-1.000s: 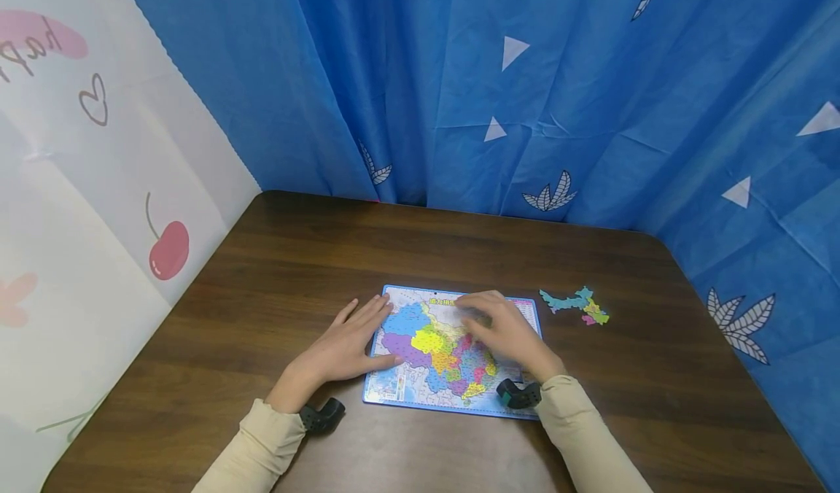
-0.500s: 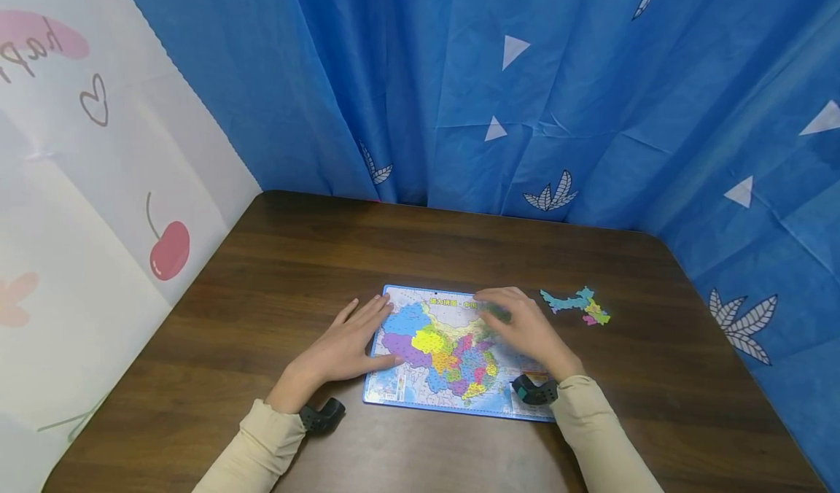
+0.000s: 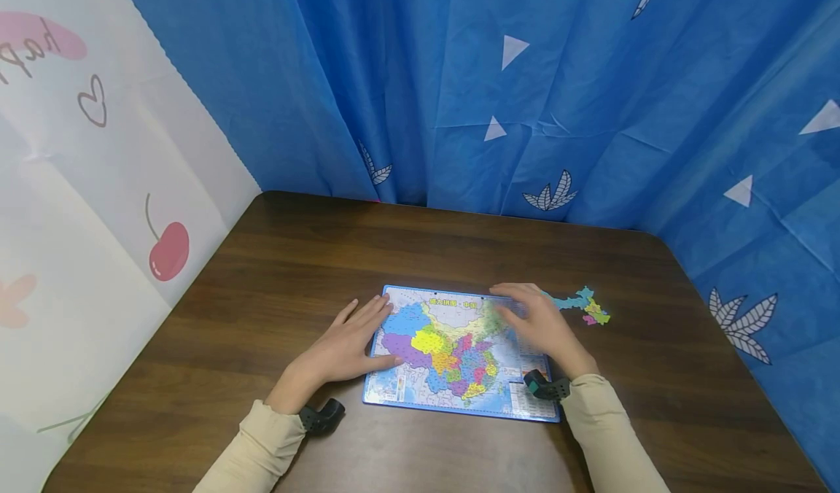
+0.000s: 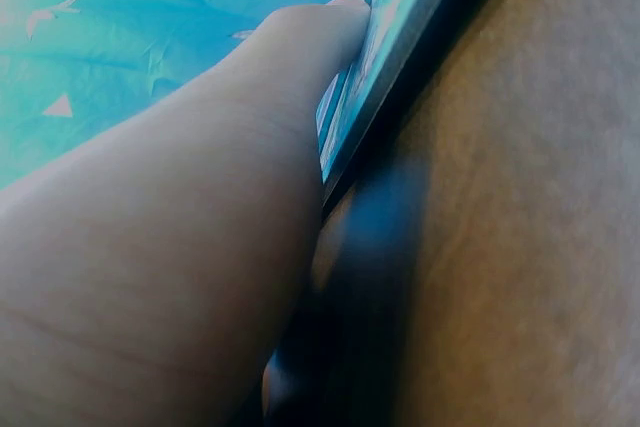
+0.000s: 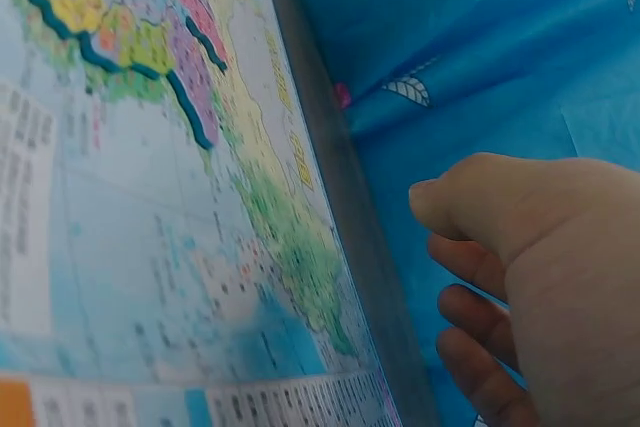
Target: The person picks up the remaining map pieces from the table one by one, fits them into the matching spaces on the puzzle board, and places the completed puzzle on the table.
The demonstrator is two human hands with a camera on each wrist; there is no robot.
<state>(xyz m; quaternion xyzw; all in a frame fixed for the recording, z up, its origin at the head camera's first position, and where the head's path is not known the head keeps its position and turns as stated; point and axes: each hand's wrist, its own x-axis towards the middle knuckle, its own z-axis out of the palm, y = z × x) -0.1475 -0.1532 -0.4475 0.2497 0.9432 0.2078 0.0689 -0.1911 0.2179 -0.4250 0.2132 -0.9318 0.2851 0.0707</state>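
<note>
A map puzzle board (image 3: pixel 453 314) lies on the table, its coloured province pieces fitted at the left and middle. My left hand (image 3: pixel 341 347) rests on the board's left edge, fingers straight and thumb on the map. In the left wrist view, the left thumb (image 4: pixel 345 22) touches the board's face. Over the board's upper right corner hovers my right hand (image 3: pixel 545 329), fingers loosely bent. The right wrist view shows nothing between the right thumb and fingers (image 5: pixel 475 317). Right of that hand lie loose puzzle pieces: a teal one (image 3: pixel 577 301), partly hidden, plus yellow-green and pink ones (image 3: pixel 589 319).
The dark wooden table (image 3: pixel 315 245) extends around the board on all sides. A blue curtain (image 3: pixel 420 114) hangs behind it, and a white printed cloth (image 3: pixel 131 187) borders the left side. Each wrist carries a black camera (image 3: pixel 321 416).
My right hand has moved rightward from the map's middle toward the board's right edge and the loose pieces, uncovering more of the map. The left hand stays where it was.
</note>
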